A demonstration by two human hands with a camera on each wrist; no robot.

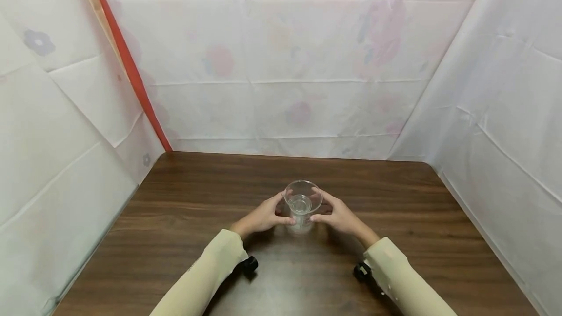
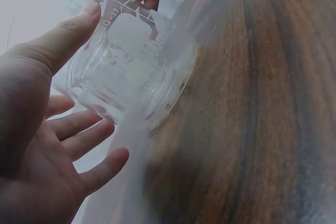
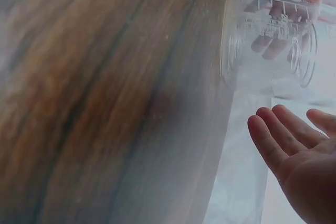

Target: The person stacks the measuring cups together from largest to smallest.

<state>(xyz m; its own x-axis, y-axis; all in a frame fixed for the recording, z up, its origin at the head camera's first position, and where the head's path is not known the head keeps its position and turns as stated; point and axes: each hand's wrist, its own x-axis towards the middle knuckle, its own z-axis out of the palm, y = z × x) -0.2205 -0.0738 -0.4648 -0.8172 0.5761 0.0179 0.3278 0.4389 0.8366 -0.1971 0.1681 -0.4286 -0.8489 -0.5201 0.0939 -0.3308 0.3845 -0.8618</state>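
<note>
A clear glass beaker (image 1: 301, 226) with white measuring marks stands upright on the brown wooden table (image 1: 184, 238). My left hand (image 1: 263, 214) is at its left side, fingers spread and thumb in front of the glass. In the left wrist view the thumb overlaps the beaker (image 2: 131, 61); whether it touches is unclear. From the other side my right hand (image 1: 340, 214) faces the glass with thumb and fingers apart. The right wrist view shows its loosely straight fingers (image 3: 281, 132) with a gap to the beaker (image 3: 268, 51). A ring shows inside the glass; its contents cannot be told.
White floral cloth (image 1: 281, 62) hangs behind the table, with more cloth (image 1: 496, 91) along both sides. A red strip (image 1: 127, 62) runs down the back left corner. Black wrist devices (image 1: 250, 264) sit beneath the light sleeves (image 1: 206, 269).
</note>
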